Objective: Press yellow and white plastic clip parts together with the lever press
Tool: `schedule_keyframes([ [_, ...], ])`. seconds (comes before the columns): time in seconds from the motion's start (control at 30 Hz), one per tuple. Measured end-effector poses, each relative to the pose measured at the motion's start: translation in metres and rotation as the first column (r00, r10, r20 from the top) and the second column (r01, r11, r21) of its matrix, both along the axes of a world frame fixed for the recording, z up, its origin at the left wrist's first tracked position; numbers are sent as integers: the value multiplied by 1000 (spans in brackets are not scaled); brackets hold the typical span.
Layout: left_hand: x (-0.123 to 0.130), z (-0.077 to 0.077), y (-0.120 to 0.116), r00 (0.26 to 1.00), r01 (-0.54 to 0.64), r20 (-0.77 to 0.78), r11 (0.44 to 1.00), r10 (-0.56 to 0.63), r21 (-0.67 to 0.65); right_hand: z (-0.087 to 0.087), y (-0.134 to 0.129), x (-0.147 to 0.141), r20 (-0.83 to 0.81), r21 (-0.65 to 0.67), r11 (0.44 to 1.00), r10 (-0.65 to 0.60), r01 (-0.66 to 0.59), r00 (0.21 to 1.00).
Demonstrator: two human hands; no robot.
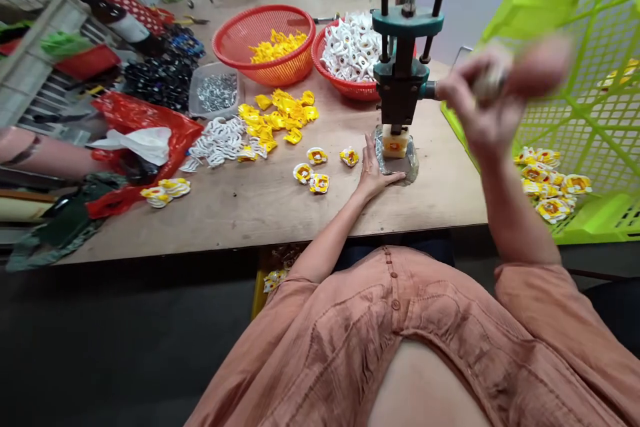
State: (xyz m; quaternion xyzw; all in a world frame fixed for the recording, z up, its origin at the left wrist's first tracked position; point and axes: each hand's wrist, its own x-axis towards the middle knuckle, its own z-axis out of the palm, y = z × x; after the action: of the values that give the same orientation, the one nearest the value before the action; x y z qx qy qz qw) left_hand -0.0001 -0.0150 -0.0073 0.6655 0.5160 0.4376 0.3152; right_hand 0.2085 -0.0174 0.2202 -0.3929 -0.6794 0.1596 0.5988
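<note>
A green and black hand press (pixel 399 90) stands at the table's back edge. Under its ram, a pale block (pixel 395 141) with a yellow and orange piece showing in it sits on the base plate (pixel 411 165). My left hand (pixel 373 177) lies beside that base, thumb and fingers spread along its edge, holding nothing. My right hand (pixel 483 103) is raised at the press's right side, closed around the lever (pixel 493 83); hand and lever are blurred by motion. Several yellow and white flower-like pieces (pixel 319 183) lie left of my left hand.
Behind are a red basket of yellow parts (pixel 223 53) and a red basket of white parts (pixel 357 90). Loose yellow pieces (pixel 285 110), white pieces (pixel 220 140) and a tub of small metal parts (pixel 195 110) lie left. A lime-green crate (pixel 575 120) stands right, flower-like pieces inside.
</note>
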Motion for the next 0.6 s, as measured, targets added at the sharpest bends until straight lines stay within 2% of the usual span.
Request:
schedule_keyframes([
  [0.07, 2, -2, 0, 1000, -8, 3, 1000, 8, 3, -51, -36, 0, 154, 44, 998, -49, 43, 987],
  [0.1, 2, -3, 0, 1000, -11, 5, 1000, 11, 5, -73, -46, 2, 247, -33, 999, -30, 39, 968],
  [0.13, 3, -3, -1, 1000, -12, 5, 1000, 12, 7, -91, -52, 6, 311, -97, 995, -2, 34, 950],
  [0.2, 3, -3, -1, 1000, -11, -4, 1000, 11, 5, -110, -50, 15, 399, -197, 980, 89, -9, 913],
  [0.27, 3, -2, -2, 1000, -11, -17, 1000, 11, -3, -114, -44, 23, 426, -172, 983, 137, -68, 895],
  [0.37, 4, 0, -3, 1000, -12, -16, 1000, 12, -5, -116, -41, 25, 376, -30, 997, 77, -71, 923],
  [0.4, 4, 0, -4, 1000, -13, -11, 1000, 13, -7, -118, -43, 23, 355, -20, 998, 55, -51, 933],
  [0.47, 4, -1, -5, 1000, -14, -11, 1000, 14, -22, -119, -49, 18, 353, -81, 996, 68, -42, 933],
  [0.53, 2, -2, -4, 1000, -20, -19, 999, 19, -49, -106, -52, 13, 370, -161, 985, 118, -61, 922],
  [0.6, -1, -4, -1, 999, -41, 8, 996, 41, -75, -74, -45, 10, 306, -165, 986, 82, -32, 948],
])
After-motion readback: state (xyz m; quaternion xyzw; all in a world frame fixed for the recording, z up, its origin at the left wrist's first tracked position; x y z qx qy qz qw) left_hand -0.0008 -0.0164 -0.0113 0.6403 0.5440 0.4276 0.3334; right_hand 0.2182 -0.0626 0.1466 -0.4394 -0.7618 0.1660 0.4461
